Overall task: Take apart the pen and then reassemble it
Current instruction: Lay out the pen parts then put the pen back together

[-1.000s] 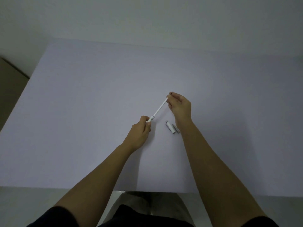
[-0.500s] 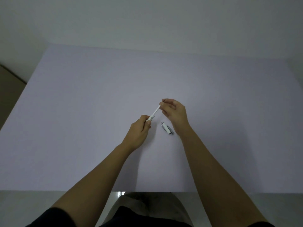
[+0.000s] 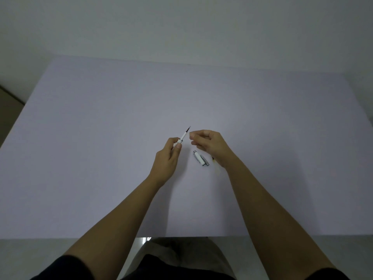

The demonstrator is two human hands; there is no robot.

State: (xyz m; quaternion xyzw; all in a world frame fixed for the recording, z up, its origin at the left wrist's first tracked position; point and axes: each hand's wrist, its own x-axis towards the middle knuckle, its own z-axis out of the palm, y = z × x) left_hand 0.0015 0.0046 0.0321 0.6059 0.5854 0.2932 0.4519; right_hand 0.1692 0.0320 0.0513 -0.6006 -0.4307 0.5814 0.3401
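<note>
My left hand grips the white front part of the pen between thumb and fingers. Its thin refill sticks up and to the right and ends in a dark tip. Just right of that tip hovers my right hand, fingers loosely curled, thumb and forefinger slightly apart, with nothing visible between them. It does not touch the pen. The other white pen part, with a silver clip, lies on the table between my hands, below the right hand's fingers.
The lilac table reaches the pale wall at the back. A small dark-and-yellowish bit shows at the edge of my right wrist; I cannot tell what it is. The table's near edge is close to my lap.
The exposed white rod between my hands has grown shorter as my right hand came toward the left. My right hand has let go of its end, leaving the pen in my left hand alone.
</note>
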